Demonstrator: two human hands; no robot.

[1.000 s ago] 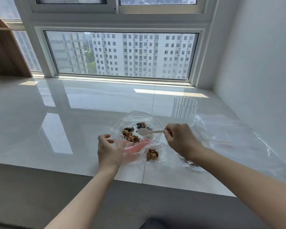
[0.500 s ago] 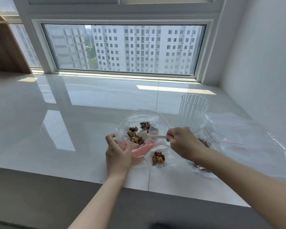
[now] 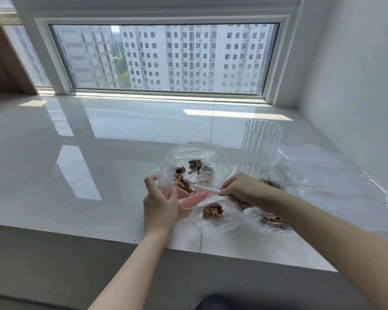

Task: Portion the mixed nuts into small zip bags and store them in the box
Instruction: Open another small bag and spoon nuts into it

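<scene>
A large clear zip bag (image 3: pixel 189 153) stands open on the white sill, with mixed nuts (image 3: pixel 189 173) and pink paper (image 3: pixel 194 199) inside. My left hand (image 3: pixel 159 203) grips its near left edge. My right hand (image 3: pixel 241 190) pinches the handle of a white plastic spoon (image 3: pixel 203 188) whose bowl is down among the nuts. In front lies a small zip bag (image 3: pixel 217 217) with a clump of walnuts (image 3: pixel 213 211). Two more small filled bags (image 3: pixel 273 221) lie under and behind my right forearm.
A clear ribbed plastic cup (image 3: pixel 261 145) stands behind my right hand. Empty clear zip bags with red lines (image 3: pixel 336 182) spread along the right wall. The sill's front edge (image 3: pixel 99 237) runs just below my hands. A wide window is at the back.
The spoon's bowl has dipped lower into the nuts in the large bag. My head has moved closer, and both hands have kept their holds.
</scene>
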